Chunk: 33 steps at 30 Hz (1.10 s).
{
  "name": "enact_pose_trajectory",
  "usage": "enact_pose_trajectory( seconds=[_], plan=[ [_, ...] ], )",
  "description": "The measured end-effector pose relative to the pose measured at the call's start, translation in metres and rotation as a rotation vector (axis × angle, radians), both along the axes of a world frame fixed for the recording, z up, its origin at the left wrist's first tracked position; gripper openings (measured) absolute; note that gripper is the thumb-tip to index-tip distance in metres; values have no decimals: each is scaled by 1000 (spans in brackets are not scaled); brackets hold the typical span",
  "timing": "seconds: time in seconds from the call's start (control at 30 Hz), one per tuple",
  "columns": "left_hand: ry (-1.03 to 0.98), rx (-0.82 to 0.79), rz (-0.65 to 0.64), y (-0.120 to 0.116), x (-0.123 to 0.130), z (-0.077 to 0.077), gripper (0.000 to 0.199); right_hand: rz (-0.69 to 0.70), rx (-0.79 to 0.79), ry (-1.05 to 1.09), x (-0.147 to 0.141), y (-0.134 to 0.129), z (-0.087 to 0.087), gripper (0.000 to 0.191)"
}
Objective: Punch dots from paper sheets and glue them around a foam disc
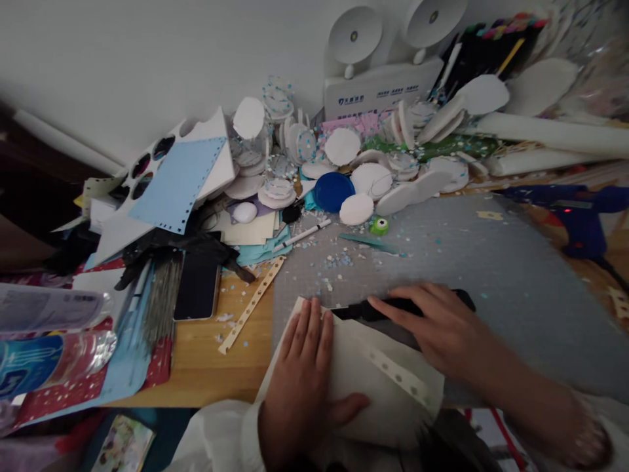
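Note:
My left hand [307, 367] lies flat on a cream sheet of paper [373, 406], fingers stretched toward its far corner and thumb out to the side. In my right hand [437, 328] is a black utility knife [393, 307], its dark blade pointing left and meeting the sheet's far edge near my left fingertips. A narrow punched paper strip [398, 373] lies across the sheet, slightly blurred. Under the sheet's far part is a grey cutting mat [491, 275].
A blue glue gun [574, 210] with a red light stands at the right. White foam discs [371, 180] crowd the back. A phone [197, 285], another punched strip [253, 305] and plastic bottles [54, 360] are on the left. Tweezers [368, 242] and a green punch [379, 226] lie on the mat.

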<state>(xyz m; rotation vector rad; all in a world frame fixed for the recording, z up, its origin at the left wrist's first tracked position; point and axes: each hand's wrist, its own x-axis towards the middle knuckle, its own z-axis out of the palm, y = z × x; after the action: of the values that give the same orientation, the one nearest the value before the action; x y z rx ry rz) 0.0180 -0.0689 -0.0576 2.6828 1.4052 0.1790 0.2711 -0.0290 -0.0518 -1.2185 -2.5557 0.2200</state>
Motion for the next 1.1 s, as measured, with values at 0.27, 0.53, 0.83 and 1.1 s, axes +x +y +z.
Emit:
enact_pose_trajectory(
  seconds=[0.27, 0.53, 0.83, 1.1],
  plan=[
    [16, 18, 0, -1, 0, 2, 103, 6, 70, 26, -22, 11, -2, 44],
    [0, 29, 8, -3, 0, -2, 98, -3, 54, 48, -43, 12, -6, 45],
    [-50, 42, 28, -6, 0, -2, 99, -378, 236, 170, -7, 21, 9, 41],
    [-109, 67, 25, 1, 0, 4, 41, -654, 376, -177, 78, 14, -4, 27]
  ],
)
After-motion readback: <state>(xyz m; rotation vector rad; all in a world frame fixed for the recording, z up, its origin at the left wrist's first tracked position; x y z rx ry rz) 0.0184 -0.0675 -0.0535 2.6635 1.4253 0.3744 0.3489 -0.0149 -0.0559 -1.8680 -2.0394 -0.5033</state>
